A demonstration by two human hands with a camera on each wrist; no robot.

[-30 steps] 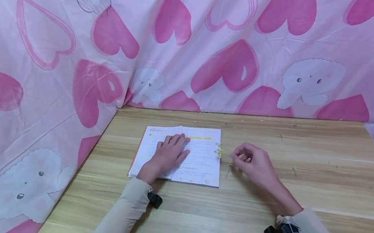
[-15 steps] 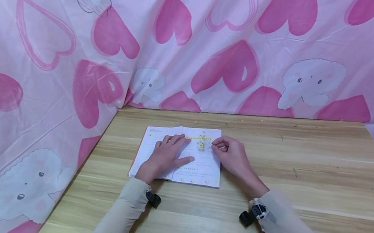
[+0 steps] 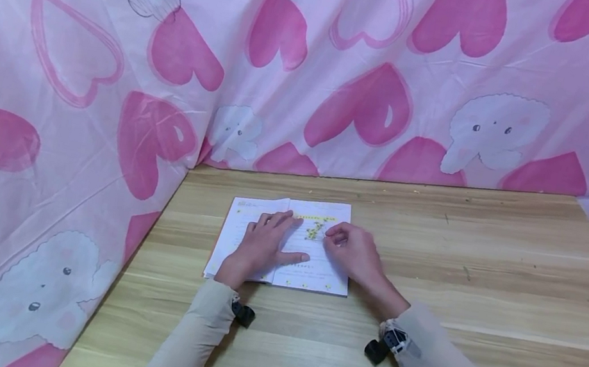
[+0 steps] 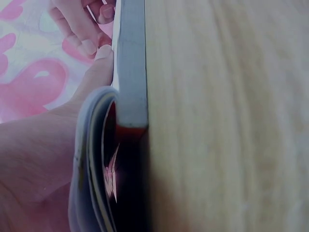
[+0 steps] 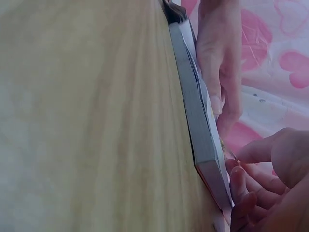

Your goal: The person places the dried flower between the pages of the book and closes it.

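An open book point(image 3: 314, 278) lies on the table, its pages white with printed lines and a yellow heading band. My left hand point(image 3: 263, 244) rests across the middle fold with the fingers spread, its thumb over the right page. Over that page my right hand point(image 3: 354, 252) pinches a small, partly clear piece with yellow flowers point(image 3: 314, 232) by its right edge. In the right wrist view, the thumb and a fingertip meet on its thin edge point(image 5: 233, 155), close to the page. The left wrist view shows the curved page edges point(image 4: 89, 159) beside my left hand.
The wooden table point(image 3: 445, 364) extends to the right and front of the book. Small dark and yellow bits lie scattered on it. A pink curtain point(image 3: 188, 49) with hearts hangs behind and on the left.
My right hand has moved left from beside the book to over the right page, bringing the yellow-flowered piece with it. My left thumb has spread farther right; that hand otherwise stays put.
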